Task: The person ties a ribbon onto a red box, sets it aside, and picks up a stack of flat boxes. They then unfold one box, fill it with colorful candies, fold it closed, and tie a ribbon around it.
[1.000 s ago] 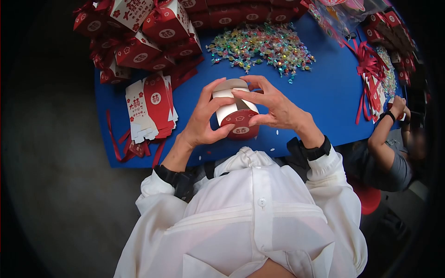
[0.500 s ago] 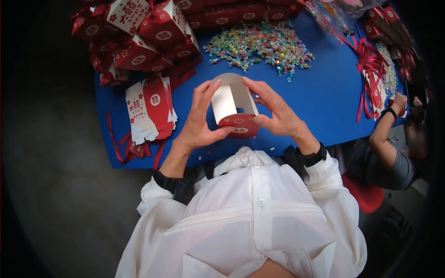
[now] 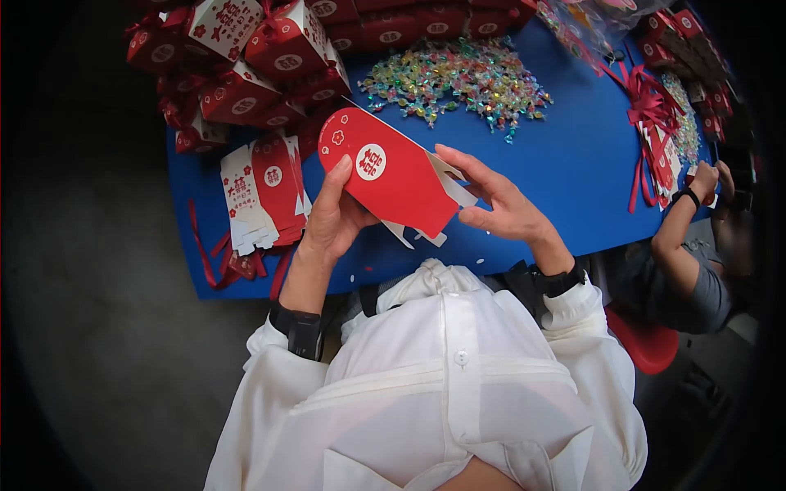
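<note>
Both hands, left hand (image 3: 332, 221) and right hand (image 3: 499, 209), pinch the flat red cardboard box blank (image 3: 391, 176) by its edges above the blue bench (image 3: 565, 155); the thin white flaps (hanging below) could crease if the fingers squeeze.

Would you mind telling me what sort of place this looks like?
Probably a hand-assembly table for packing candy favour boxes: a blue table with a heap of wrapped candies, finished red boxes and a stack of flat box blanks.

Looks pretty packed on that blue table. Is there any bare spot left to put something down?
Yes: the blue table is bare between the candy pile and the red ribbons, right of the right hand. A smaller patch lies under the red box blank. The far left is crowded with finished boxes and flat blanks.
</note>
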`<state>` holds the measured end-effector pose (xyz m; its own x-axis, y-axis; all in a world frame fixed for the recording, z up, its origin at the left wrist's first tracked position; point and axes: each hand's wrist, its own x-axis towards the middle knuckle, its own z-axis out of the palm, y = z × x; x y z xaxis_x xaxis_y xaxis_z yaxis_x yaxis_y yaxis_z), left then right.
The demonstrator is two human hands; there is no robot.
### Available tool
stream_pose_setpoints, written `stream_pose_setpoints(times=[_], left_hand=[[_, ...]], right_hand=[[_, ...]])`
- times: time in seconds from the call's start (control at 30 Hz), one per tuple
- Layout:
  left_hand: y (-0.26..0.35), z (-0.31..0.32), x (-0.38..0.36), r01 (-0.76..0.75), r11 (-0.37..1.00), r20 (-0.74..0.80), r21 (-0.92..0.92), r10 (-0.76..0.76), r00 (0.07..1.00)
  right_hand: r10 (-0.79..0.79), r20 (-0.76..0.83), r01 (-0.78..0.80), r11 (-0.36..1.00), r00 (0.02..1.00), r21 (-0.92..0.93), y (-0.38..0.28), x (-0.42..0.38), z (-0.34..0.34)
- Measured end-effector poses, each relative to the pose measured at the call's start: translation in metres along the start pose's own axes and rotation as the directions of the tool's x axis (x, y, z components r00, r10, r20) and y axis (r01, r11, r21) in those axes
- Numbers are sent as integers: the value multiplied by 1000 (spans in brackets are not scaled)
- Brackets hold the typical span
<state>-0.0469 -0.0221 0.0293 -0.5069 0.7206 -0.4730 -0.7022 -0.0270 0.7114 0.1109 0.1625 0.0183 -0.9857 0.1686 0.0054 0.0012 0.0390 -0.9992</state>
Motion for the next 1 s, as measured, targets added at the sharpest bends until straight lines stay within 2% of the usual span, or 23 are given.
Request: stream_pose_setpoints(times=[0.03,0.13,0.17,0.23,0.27,0.3,0.33,0.4,0.43,0.47,0.5,0.53,0.6,0.63,0.7,0.73,0.77,0.83,0.87,0.9,0.93,0.97,1.0], left_hand=[[-3,-1,0,54,998,35,-30,-53,998],[-12,-9,-1,167,984,126,-59,-158,979],[-15,-11,-1,221,974,177,-57,-209,962],[-18,-15,-2,236,968,156,-80,-222,963],[-20,-18,-3,211,976,87,-54,-206,975],[-22,-21,-3,187,982,19,-27,-186,982],[-27,-30,-2,186,982,19,-28,-185,983],[-32,-41,0,30,921,-242,388,71,968],[-30,-38,-2,33,921,-239,388,65,969],[-26,-34,-5,-283,721,-16,632,377,926],[-18,-26,-10,-550,382,271,743,580,768],[-13,-12,-13,-548,385,267,743,580,769],[-9,17,-14,-742,44,638,669,478,603],[-12,19,-12,-743,39,637,668,485,599],[-18,19,-6,-735,-220,751,641,376,542],[-22,20,-6,-716,-216,720,664,446,532],[-23,19,-5,-724,-209,724,657,441,530],[-22,15,-3,-715,27,615,698,490,618],[-18,15,-5,-703,137,582,697,464,667],[-16,12,-4,-701,138,579,700,467,669],[-14,8,-2,-716,262,586,647,429,687],[-12,4,-1,-713,383,598,587,390,701],[-10,0,2,-713,381,597,588,391,701]], right_hand=[[3,-2,-3,1000,1000,-2,0,1,2],[197,-199,-193,980,960,42,8,4,7],[197,-199,-192,980,960,43,8,5,6],[133,-272,-168,980,953,-111,4,7,3],[104,-340,-176,967,935,-187,-4,7,2],[103,-339,-175,967,935,-188,-13,8,-1],[115,-325,-215,933,939,-290,-21,7,-6],[133,-298,-249,883,945,-397,-32,8,-12],[136,-303,-255,882,943,-396,-37,10,-14],[162,-247,-269,822,955,-502,-40,12,-17],[194,-190,-270,753,963,-601,-43,14,-17],[197,-187,-270,752,962,-602,-46,17,-16],[266,-146,-293,684,953,-668,-51,27,-12],[261,-143,-287,682,955,-672,-51,28,-10],[206,-176,-271,721,963,-638,-46,26,-6],[208,-187,-280,719,960,-636,-42,24,-6],[177,-209,-271,721,962,-638,-37,21,-5],[152,-230,-267,719,961,-642,-38,16,-7],[262,-250,-360,752,932,-553,-45,15,-7],[368,-257,-448,769,894,-457,-50,16,-8],[367,-253,-444,770,895,-458,-53,15,-9],[440,-191,-479,819,878,-316,-55,13,-12],[500,-118,-514,841,858,-167,-56,10,-16]])
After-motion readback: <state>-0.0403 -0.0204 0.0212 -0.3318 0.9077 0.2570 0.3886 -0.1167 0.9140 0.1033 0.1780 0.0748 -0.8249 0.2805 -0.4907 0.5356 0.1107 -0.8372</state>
